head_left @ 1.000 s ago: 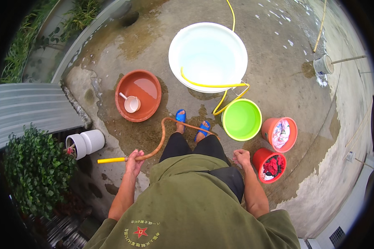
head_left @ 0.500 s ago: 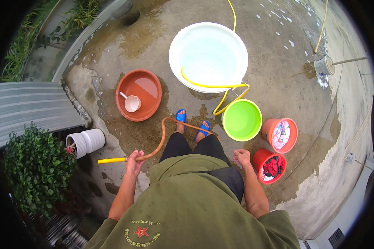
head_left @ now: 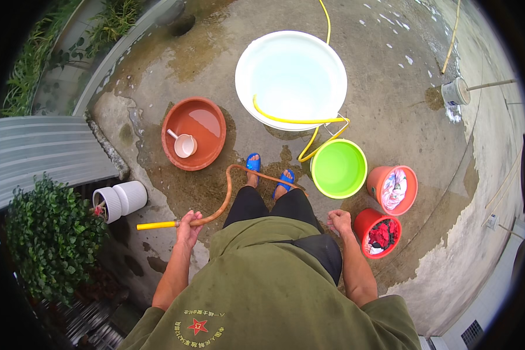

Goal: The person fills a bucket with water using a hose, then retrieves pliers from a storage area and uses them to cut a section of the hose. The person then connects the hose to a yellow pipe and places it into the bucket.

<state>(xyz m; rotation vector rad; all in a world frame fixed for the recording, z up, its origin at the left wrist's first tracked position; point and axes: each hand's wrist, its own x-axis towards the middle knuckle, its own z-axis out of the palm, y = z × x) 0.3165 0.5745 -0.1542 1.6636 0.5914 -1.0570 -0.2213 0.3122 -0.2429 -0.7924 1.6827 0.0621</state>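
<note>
My left hand [head_left: 188,227] is closed around a brown rubber hose [head_left: 228,195], close to where a yellow end piece [head_left: 156,226] joins it. That yellow end points out to the left. From my hand the hose bends upward, crosses over by my feet and disappears beside my right thigh. My right hand [head_left: 339,222] hangs by my right hip with fingers curled in and nothing visible in them. Nearest to it are a red bucket [head_left: 360,217] with red, dark and white cloths [head_left: 383,234] inside and a bright green basin [head_left: 339,169].
A large white tub [head_left: 291,125] of water stands ahead, a yellow hose [head_left: 297,121] over its rim. A brown basin [head_left: 172,153] holds water and a pale dipper [head_left: 185,146]. At right is a pinkish-red bucket [head_left: 377,185] of laundry; at left, white pots [head_left: 121,200] and a leafy bush [head_left: 52,239].
</note>
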